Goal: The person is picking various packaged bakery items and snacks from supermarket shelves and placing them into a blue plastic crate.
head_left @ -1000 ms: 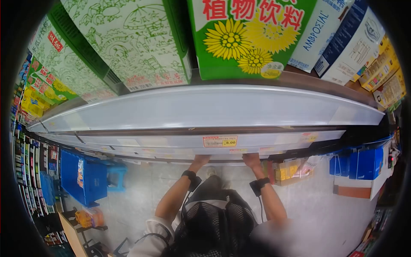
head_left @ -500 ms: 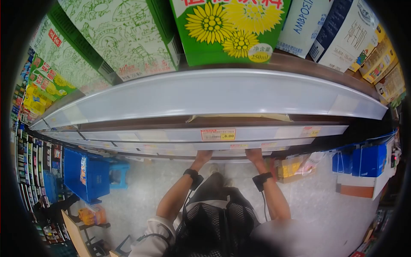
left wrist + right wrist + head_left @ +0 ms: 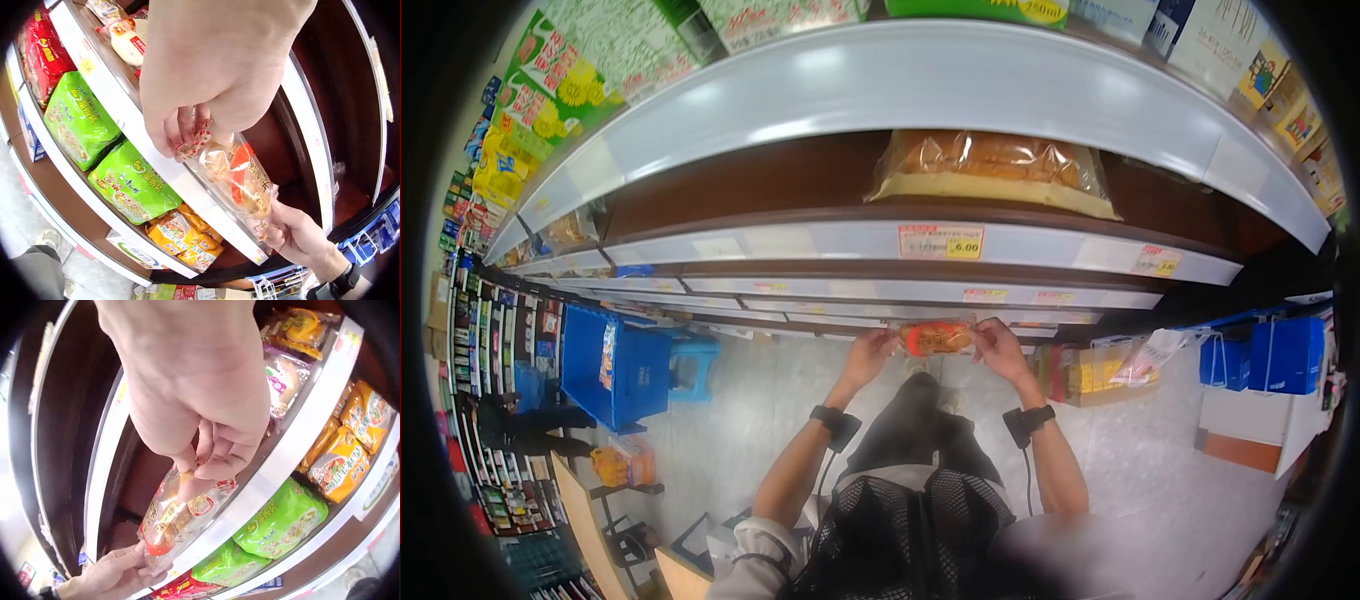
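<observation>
A clear bread packet with a red label (image 3: 935,338) is stretched between both hands in front of the shelves. My left hand (image 3: 872,358) pinches one end of its wrapper, my right hand (image 3: 998,350) the other. In the left wrist view, the left hand (image 3: 219,75) grips the crinkled red-dotted end of the packet (image 3: 240,175), and the right hand (image 3: 300,234) holds the far end. The right wrist view has the right hand's (image 3: 194,394) thumb and fingers pinching the wrapper of the packet (image 3: 175,519), with the left hand (image 3: 109,575) at the opposite end.
Above lies a long bagged loaf (image 3: 1000,170) on a brown shelf, with drink cartons (image 3: 550,90) higher up. Green noodle packs (image 3: 134,181) fill a lower shelf. A blue basket (image 3: 615,370) stands at the left, boxes (image 3: 1100,378) at the right on the floor.
Both hands have come out from under the shelf edge, and the packet now shows between them. The head view has shifted, revealing the bagged loaf on the shelf.
</observation>
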A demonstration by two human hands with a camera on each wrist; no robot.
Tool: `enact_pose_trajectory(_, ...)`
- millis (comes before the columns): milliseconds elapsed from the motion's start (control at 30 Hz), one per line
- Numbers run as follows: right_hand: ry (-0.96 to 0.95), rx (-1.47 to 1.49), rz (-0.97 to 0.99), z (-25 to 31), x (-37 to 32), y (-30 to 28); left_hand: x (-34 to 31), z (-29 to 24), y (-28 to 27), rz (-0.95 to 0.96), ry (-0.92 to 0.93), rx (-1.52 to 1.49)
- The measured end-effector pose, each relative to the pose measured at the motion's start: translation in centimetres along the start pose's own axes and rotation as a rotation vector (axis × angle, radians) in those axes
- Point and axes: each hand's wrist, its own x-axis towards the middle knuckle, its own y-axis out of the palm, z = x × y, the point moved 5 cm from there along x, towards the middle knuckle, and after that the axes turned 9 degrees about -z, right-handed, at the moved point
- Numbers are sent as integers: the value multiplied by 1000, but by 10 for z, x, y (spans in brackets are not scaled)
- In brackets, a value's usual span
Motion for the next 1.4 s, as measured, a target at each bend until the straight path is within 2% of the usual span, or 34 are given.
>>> enact_pose_trajectory(67,193,39,71,8,-16,10,-19,-4,-6,45,-108,-56)
enact_pose_trajectory(233,274,120,121,6,-51,28,-49,-1,-27,96,-149,-54)
enact_pose_trajectory(333,287,159,135,2,-64,39,-60,-3,-38,189,-169,48)
enact_pose_trajectory(400,306,153,120,7,-68,44,-62,-4,-41,292,-309,-219)
enact_pose_trajectory(433,333,146,119,12,-72,48,-60,-5,-48,311,-298,-141)
enact_pose_trajectory(633,326,193,16,37,-95,82,-43,-2,-88,364,-233,-152)
enact_pose_trajectory(767,318,223,-54,44,-113,124,-47,-3,-129,398,-234,-237)
enact_pose_trajectory(867,321,263,-106,50,-132,162,-47,17,-166,416,-221,-211)
enact_pose_trajectory(933,316,328,-71,51,-146,186,-56,24,-187,468,-236,-212)
enact_pose_trajectory(1067,377,219,-119,59,-176,227,-70,46,-221,511,-256,-235)
enact_pose_trajectory(1167,341,202,-148,66,-193,252,-82,71,-243,528,-239,-243)
enact_pose_trajectory(1400,270,213,-191,75,-237,304,-129,84,-291,529,-251,-283)
